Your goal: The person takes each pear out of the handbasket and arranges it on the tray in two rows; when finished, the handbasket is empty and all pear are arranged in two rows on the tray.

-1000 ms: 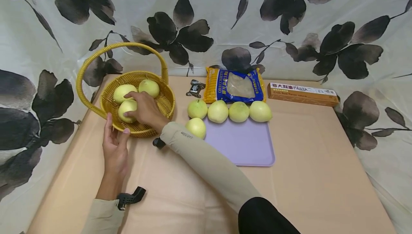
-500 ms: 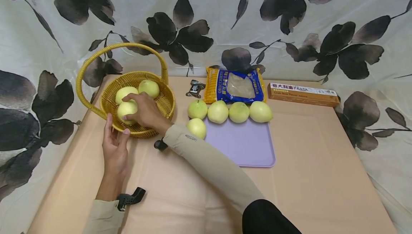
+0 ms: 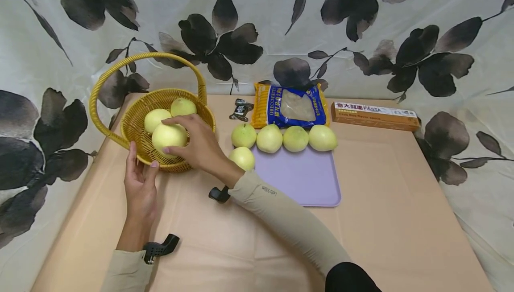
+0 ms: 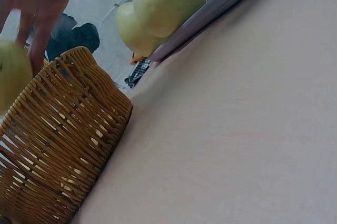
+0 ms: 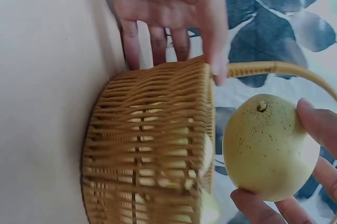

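In the head view, a yellow wicker basket (image 3: 209, 127) with a tall arched handle stands at the left. My left hand (image 3: 140, 194) touches its near left side, thumb by the rim and fingers straight along the outer wall; their tips are hidden in the right wrist view. My right hand (image 3: 201, 142) holds a pale yellow-green pear (image 3: 168, 138) between thumb and fingers. That pear (image 5: 271, 148) is above the basket rim in the right wrist view. Inside the basket are another pear (image 3: 155, 120) and one farther back (image 3: 183, 107).
A purple tray (image 3: 297, 180) right of the basket has several pears (image 3: 269, 138) along its back and left edges. Behind it lie a blue-and-yellow pasta bag (image 3: 293, 106) and a small black wrapped packet (image 3: 242, 109). An orange-brown pasta box (image 3: 375, 116) lies at the right.
My right hand has lifted the front pear from the basket's bottom, moving slightly up and to the right with it. My left hand has stayed against the basket.
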`<action>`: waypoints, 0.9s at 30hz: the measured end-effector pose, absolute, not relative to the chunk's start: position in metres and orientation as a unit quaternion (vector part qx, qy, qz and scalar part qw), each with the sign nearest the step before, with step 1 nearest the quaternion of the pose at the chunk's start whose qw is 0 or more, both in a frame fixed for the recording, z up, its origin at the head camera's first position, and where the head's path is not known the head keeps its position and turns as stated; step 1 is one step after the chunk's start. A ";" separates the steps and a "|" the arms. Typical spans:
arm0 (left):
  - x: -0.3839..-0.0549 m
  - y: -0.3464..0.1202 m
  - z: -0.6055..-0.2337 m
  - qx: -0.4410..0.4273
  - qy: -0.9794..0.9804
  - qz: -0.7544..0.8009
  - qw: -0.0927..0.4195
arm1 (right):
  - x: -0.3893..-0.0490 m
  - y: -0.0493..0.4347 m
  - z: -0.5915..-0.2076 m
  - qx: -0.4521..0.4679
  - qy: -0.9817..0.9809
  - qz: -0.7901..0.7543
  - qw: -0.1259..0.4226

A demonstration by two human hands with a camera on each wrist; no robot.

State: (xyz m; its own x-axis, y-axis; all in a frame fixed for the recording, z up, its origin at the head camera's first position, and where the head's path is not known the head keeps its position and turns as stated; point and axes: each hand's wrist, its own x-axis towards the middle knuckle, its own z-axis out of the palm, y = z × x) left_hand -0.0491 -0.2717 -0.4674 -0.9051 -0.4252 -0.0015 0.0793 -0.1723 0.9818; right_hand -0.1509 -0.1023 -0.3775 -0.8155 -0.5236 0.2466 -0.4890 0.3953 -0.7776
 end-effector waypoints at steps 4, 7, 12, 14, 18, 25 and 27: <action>-0.049 -0.272 -0.467 0.136 -0.618 -0.756 0.170 | -0.144 -0.079 -0.375 -0.305 0.820 -0.484 -0.001; -0.050 -0.271 -0.467 0.134 -0.615 -0.757 0.174 | -0.139 -0.062 -0.375 -0.299 0.809 -0.505 -0.009; -0.051 -0.271 -0.467 0.136 -0.610 -0.760 0.178 | -0.129 -0.034 -0.374 -0.268 0.781 -0.563 0.012; -0.051 -0.271 -0.467 0.137 -0.610 -0.760 0.177 | -0.126 -0.022 -0.375 -0.257 0.773 -0.580 0.016; -0.051 -0.271 -0.468 0.136 -0.609 -0.761 0.177 | -0.122 0.003 -0.377 -0.245 0.774 -0.584 0.000; -0.050 -0.271 -0.466 0.135 -0.609 -0.761 0.176 | -0.115 0.042 -0.382 -0.209 0.779 -0.592 -0.003; -0.050 -0.270 -0.465 0.136 -0.611 -0.760 0.175 | -0.113 0.052 -0.385 -0.194 0.783 -0.591 -0.003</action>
